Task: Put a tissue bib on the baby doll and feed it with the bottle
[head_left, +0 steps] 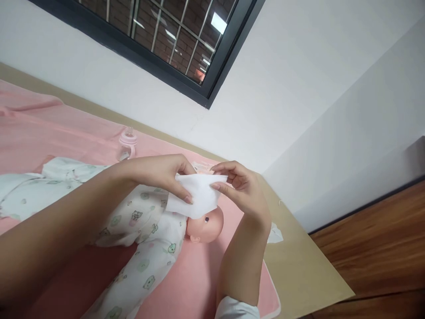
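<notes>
While a pink bottle (128, 139) rests on the pink blanket (33, 110) at left, the left hand (162, 173) pinches a white sheet (199, 195) under its thumb. It appears fully opened out, held before the doll's head (207, 226) and not yet laid down; contact cannot be told. The right hand (244, 188) pinches its upper right corner, fingers curled. Farther right, something white (275, 234) lies on the bench (305, 261).

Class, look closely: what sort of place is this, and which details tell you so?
Probably an indoor baby-care practice room, though the picture cannot confirm it: a doll lies on a pink blanket, a baby bottle is nearby, and a dark-framed window is above.
</notes>
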Action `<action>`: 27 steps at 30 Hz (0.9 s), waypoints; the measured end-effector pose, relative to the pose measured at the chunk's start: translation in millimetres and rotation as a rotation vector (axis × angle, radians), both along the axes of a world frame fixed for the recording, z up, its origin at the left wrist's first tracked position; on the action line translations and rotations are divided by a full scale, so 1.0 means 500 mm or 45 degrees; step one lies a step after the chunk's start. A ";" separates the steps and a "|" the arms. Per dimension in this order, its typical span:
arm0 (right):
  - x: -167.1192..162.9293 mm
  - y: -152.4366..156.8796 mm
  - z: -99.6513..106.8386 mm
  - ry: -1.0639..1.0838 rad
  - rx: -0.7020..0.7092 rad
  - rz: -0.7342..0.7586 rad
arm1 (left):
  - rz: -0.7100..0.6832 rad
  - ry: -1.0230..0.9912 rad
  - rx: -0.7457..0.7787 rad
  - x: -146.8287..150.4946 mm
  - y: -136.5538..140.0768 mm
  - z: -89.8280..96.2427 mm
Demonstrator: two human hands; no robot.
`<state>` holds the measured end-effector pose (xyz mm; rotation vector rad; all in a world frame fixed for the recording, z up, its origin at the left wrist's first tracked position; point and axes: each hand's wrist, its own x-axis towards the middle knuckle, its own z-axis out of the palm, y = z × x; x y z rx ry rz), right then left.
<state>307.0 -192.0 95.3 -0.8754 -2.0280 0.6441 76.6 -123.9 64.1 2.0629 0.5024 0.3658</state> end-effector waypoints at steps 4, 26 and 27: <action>0.003 0.008 -0.001 -0.022 -0.049 -0.023 | 0.078 -0.145 0.136 0.002 -0.021 0.011; 0.103 0.174 -0.101 0.348 -0.290 -0.272 | 0.343 -0.100 0.196 0.039 -0.058 0.012; 0.115 0.195 -0.124 0.393 -0.347 -0.291 | 0.301 -0.031 0.143 0.052 -0.053 0.001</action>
